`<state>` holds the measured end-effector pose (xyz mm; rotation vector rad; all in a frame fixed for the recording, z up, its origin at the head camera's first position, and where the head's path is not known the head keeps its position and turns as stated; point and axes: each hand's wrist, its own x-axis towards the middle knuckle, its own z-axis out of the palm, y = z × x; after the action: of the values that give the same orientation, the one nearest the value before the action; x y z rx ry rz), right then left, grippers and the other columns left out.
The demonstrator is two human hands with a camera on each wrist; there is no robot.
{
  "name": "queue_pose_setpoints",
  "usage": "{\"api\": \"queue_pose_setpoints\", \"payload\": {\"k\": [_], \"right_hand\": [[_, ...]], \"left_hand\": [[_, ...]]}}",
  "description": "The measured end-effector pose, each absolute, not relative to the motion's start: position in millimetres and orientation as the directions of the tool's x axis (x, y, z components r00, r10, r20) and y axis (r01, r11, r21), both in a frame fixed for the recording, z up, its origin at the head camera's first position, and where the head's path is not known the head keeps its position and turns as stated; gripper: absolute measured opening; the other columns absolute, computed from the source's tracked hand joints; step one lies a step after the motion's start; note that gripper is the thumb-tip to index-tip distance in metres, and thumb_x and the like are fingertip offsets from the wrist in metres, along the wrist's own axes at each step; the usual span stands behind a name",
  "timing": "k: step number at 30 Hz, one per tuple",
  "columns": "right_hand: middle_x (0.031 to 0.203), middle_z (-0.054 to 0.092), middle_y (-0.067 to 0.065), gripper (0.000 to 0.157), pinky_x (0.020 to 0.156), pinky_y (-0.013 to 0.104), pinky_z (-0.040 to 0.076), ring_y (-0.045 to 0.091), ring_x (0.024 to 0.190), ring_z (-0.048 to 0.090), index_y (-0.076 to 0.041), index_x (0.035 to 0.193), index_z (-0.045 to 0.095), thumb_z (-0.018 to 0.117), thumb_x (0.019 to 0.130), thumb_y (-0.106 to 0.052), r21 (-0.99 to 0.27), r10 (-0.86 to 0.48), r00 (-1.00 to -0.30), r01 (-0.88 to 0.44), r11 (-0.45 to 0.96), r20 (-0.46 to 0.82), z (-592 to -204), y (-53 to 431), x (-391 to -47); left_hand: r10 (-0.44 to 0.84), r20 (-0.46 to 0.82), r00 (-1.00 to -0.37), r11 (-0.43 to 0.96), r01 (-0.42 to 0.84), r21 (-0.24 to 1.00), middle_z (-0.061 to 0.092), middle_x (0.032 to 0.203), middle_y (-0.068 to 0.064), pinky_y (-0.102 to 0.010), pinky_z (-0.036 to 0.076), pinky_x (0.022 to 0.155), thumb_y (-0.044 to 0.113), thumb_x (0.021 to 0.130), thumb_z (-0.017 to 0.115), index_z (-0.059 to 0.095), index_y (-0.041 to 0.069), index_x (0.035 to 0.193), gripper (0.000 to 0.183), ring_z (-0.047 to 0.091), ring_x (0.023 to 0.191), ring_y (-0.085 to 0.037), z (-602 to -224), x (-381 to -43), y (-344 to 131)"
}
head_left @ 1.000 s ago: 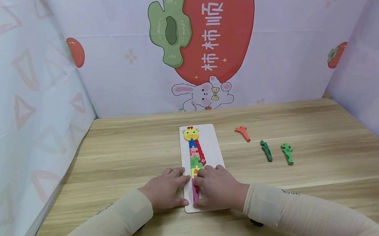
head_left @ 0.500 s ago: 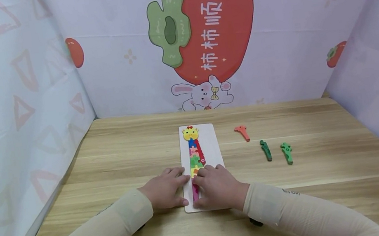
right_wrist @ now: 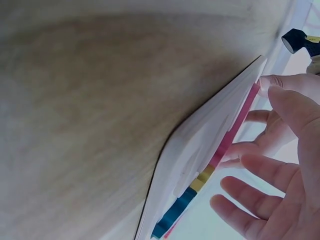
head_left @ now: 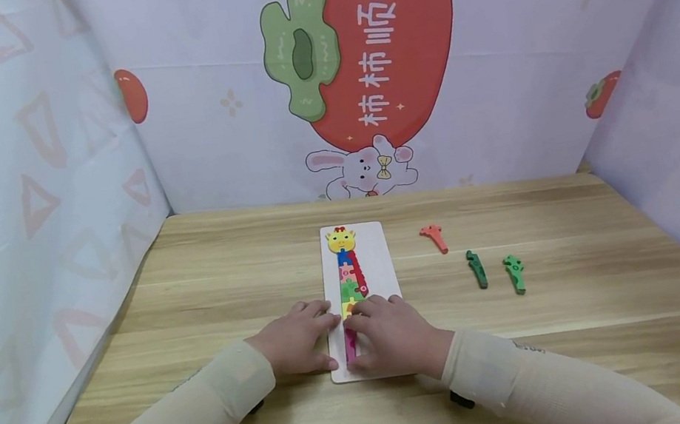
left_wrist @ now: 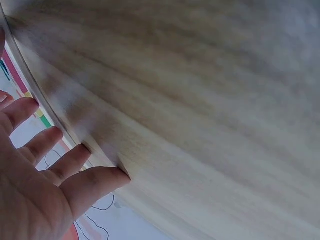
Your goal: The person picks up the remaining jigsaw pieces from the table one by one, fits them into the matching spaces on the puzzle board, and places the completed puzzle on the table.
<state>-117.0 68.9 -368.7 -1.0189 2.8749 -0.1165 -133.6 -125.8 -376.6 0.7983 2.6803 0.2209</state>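
A white board (head_left: 376,266) lies on the table and bears a giraffe puzzle with a yellow head (head_left: 341,240). Blue, pink, green and yellow segments run down its neck, with a red piece (head_left: 359,272) along the right side. My left hand (head_left: 297,341) rests with spread fingers at the board's left edge. Over the lower board, my right hand (head_left: 397,334) touches near the magenta piece (head_left: 350,345), with thumb and index finger bent loosely towards its ends. That hand covers part of the yellow segment. In the right wrist view, the magenta piece (right_wrist: 235,125) stands proud of the board.
Right of the board lie a coral piece (head_left: 434,237), a dark green piece (head_left: 476,269) and a light green piece (head_left: 515,274). Printed cloth walls (head_left: 220,142) enclose the wooden table (head_left: 221,269) at the back and sides.
The view has shifted slightly. Both hands stay at the board in nearly the same pose, and the loose pieces have not moved.
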Motion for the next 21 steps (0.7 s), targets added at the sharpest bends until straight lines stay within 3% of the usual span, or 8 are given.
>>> {"api": "queue_pose_setpoints", "payload": {"k": [12, 21], "right_hand": [[0.128, 0.048, -0.001, 0.061, 0.093, 0.056, 0.035, 0.020, 0.121, 0.039, -0.026, 0.123, 0.054, 0.066, 0.071, -0.055, -0.121, -0.611, -0.791, -0.608, 0.785, 0.008, -363.2, 76.6, -118.5], [0.130, 0.045, 0.000, 0.063, 0.094, 0.058, 0.032, 0.020, 0.123, 0.037, -0.025, 0.127, 0.051, 0.063, 0.074, -0.057, -0.103, -0.620, -0.783, -0.621, 0.777, 0.043, -360.5, 82.5, -120.3]], "left_hand": [[0.546, -0.282, -0.789, 0.837, 0.493, 0.240, 0.034, 0.139, -0.002, -0.039, 0.046, 0.087, 0.056, 0.069, 0.066, 0.047, 0.027, 0.130, 0.070, 0.033, 0.124, -0.024, -375.3, -134.4, -125.2], [0.551, -0.279, -0.787, 0.833, 0.499, 0.239, 0.034, 0.139, -0.002, -0.039, 0.046, 0.088, 0.055, 0.070, 0.066, 0.047, 0.027, 0.130, 0.069, 0.033, 0.123, -0.024, -373.7, -134.0, -124.0]]}}
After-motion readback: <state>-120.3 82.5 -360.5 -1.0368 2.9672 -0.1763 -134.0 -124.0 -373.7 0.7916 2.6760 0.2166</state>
